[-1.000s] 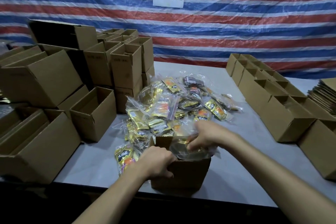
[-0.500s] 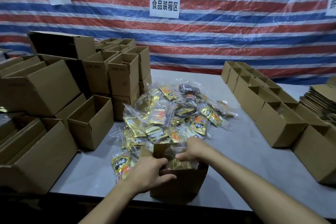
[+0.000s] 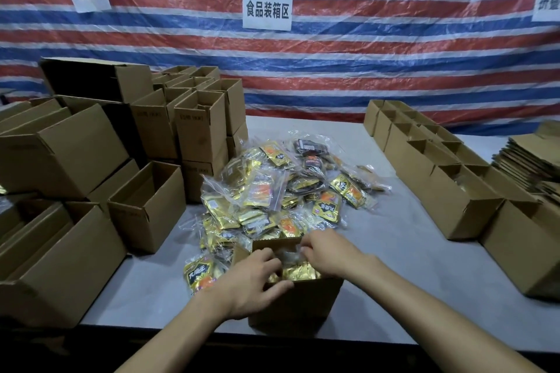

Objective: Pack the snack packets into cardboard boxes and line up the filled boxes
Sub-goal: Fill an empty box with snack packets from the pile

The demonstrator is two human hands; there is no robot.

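Left grip [image 3: 254, 281] moved over box [image 3: 297, 303] rim (hold unclear) | right grip [image 3: 325, 254] pinches packet [image 3: 291, 254] | bare table [image 3: 409, 266] rightward

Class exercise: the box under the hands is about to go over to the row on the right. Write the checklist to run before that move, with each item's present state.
1. The cardboard box stands upright on the table: ok.
2. The left hand grips its near rim: ok.
3. The clear bag of gold packets is fully tucked in: cannot tell; the right hand pinches its plastic at the opening.
4. The top flaps are folded shut: not ok, open.
5. Bare table lies between it and the row of boxes on the right: ok.
6. The loose packet by its left side is packed: not ok.
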